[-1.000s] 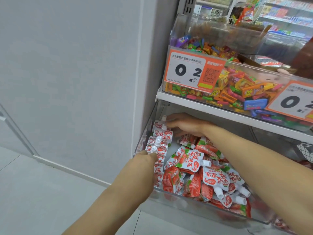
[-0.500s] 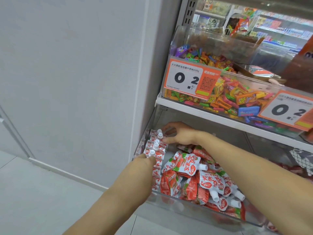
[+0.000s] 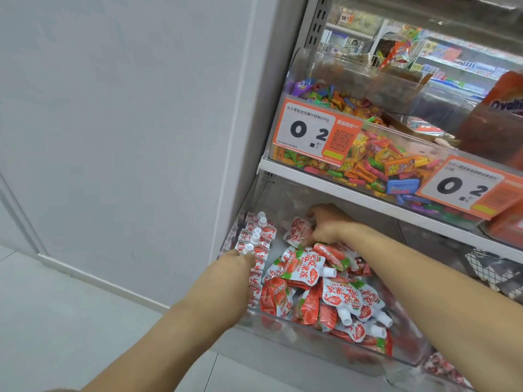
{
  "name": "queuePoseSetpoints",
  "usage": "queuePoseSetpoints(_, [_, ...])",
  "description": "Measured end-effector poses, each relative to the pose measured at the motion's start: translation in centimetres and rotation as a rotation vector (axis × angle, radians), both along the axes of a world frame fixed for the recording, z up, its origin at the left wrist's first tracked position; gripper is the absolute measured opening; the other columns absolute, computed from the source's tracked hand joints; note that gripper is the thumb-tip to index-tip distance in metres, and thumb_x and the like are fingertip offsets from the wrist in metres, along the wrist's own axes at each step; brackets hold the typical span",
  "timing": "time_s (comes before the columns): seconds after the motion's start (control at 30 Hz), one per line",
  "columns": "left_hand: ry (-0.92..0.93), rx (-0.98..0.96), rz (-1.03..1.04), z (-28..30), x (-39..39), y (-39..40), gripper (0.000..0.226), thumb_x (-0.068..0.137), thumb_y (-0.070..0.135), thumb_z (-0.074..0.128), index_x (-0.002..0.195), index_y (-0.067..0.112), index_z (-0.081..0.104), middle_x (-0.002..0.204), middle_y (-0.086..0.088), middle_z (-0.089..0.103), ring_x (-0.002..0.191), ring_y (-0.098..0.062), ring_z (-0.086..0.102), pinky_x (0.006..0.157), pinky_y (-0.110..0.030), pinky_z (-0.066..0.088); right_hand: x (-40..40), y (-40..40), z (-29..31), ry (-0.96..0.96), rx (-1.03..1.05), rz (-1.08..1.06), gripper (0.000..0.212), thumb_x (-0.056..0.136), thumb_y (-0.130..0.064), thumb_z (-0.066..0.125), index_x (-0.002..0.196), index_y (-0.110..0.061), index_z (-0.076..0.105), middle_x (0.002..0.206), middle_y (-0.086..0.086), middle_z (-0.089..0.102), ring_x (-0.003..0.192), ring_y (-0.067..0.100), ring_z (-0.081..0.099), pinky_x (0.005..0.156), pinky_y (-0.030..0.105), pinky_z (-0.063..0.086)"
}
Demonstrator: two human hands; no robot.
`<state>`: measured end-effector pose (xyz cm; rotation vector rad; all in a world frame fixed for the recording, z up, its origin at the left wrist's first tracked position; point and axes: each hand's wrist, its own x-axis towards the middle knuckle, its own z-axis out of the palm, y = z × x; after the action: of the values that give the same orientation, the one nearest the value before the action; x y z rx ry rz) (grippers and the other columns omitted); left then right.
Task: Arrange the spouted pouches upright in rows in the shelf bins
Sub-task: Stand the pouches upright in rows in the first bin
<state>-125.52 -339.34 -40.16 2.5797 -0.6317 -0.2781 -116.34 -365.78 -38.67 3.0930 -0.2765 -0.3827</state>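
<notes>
While left hand [image 3: 240, 257] braces upright row [image 3: 256, 236] | grip unclear | right hand [image 3: 325, 224] pinches pouch [image 3: 298, 230]

Both bare arms reach forward and down. The left hand [image 3: 240, 260] is nearer, seen from the back, and its fingers are hidden in front of it. The right hand [image 3: 325, 224] reaches farther in, with its fingers curled down and pinching something.

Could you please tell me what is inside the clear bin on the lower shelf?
The clear bin holds an upright pouch row by its left wall and loose pouches piled rightward. Its floor beneath the pile is hidden.
</notes>
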Motion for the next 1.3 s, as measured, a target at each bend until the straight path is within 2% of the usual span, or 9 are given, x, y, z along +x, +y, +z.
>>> queuePoseSetpoints(0.13, [0.006,-0.007,0.001,0.1,-0.1,0.1,0.041,0.090,0.018,0.062,0.129,0.023,0.052,0.130,0.001,0.052,0.108,-0.018,0.059,0.084,-0.023,0.046,-0.3,-0.1,-0.4,0.000,-0.012,0.084,0.048,0.072,-0.049,0.084,0.104,-0.018,0.067,0.104,0.000,0.069,0.089,0.020,0.065,0.077,0.030,0.055])
queuePoseSetpoints(0.23, [0.003,0.018,0.008,0.1,-0.1,-0.1,0.044,0.089,0.017,0.064,0.131,0.024,0.051,0.130,0.001,0.052,0.109,-0.018,0.059,0.085,-0.024,0.046,-0.8,-0.1,-0.2,-0.068,-0.044,0.124,0.030,0.078,-0.040,0.080,0.092,-0.022,0.060,0.096,0.002,0.064,0.079,0.017,0.059,0.066,0.028,0.050])
queuePoseSetpoints(0.33, [0.002,0.020,0.015,0.1,-0.1,-0.1,0.045,0.088,0.016,0.065,0.130,0.024,0.051,0.129,0.002,0.052,0.108,-0.018,0.059,0.085,-0.023,0.046,-0.7,-0.1,0.2,-0.214,0.191,0.016,0.030,0.083,-0.045,0.073,0.104,-0.029,0.059,0.106,-0.002,0.066,0.089,0.018,0.062,0.073,0.028,0.053])
queuePoseSetpoints(0.43, [-0.007,0.010,0.022,0.4,-0.3,0.0,0.043,0.089,0.016,0.063,0.130,0.025,0.052,0.128,0.004,0.053,0.108,-0.016,0.059,0.084,-0.020,0.045,-0.3,1.0,-0.4,-0.394,0.470,-0.142,0.053,0.087,-0.045,0.072,0.133,-0.022,0.058,0.132,-0.001,0.064,0.118,0.023,0.061,0.096,0.028,0.047])
queuePoseSetpoints(0.53, [-0.022,0.000,0.020,0.4,-0.4,0.0,0.041,0.090,0.014,0.061,0.128,0.028,0.054,0.126,0.006,0.053,0.107,-0.014,0.058,0.075,-0.015,0.039,1.0,3.2,-1.4,-0.451,0.695,-0.162,0.046,0.081,-0.037,0.081,0.121,-0.020,0.067,0.121,-0.004,0.068,0.111,0.018,0.063,0.093,0.024,0.047])
queuePoseSetpoints(0.67, [-0.021,-0.016,0.030,0.4,-0.3,0.0,0.045,0.090,0.014,0.061,0.131,0.030,0.053,0.127,0.006,0.053,0.108,-0.013,0.057,0.079,-0.016,0.040,2.5,5.0,-2.9,-0.286,0.468,0.030,0.027,0.090,-0.043,0.069,0.097,-0.018,0.076,0.097,-0.003,0.073,0.093,0.020,0.068,0.079,0.027,0.051])
queuePoseSetpoints(0.8, [-0.009,-0.009,0.037,0.1,-0.3,0.1,0.046,0.089,0.014,0.062,0.131,0.031,0.052,0.125,0.006,0.052,0.108,-0.015,0.057,0.082,-0.019,0.042,2.7,4.8,-2.8,-0.250,0.469,0.028,0.037,0.098,-0.040,0.058,0.129,-0.020,0.062,0.126,0.003,0.065,0.112,0.025,0.063,0.092,0.031,0.049])
queuePoseSetpoints(1.0, [-0.025,-0.007,0.050,0.0,-0.2,-0.1,0.048,0.089,0.012,0.061,0.131,0.033,0.051,0.128,0.008,0.051,0.110,-0.014,0.057,0.082,-0.017,0.042,3.5,4.2,-4.3,-0.159,0.470,0.006,0.037,0.104,-0.039,0.044,0.132,-0.019,0.059,0.135,0.008,0.061,0.115,0.029,0.059,0.086,0.030,0.043])
queuePoseSetpoints(1.3, [-0.041,-0.019,0.052,0.1,-0.3,-0.1,0.047,0.090,0.013,0.061,0.131,0.033,0.051,0.131,0.010,0.051,0.112,-0.011,0.057,0.084,-0.016,0.043,4.7,5.0,-3.8,-0.080,0.413,0.006,0.032,0.105,-0.031,0.047,0.126,-0.017,0.066,0.131,0.011,0.063,0.111,0.029,0.062,0.093,0.033,0.049])
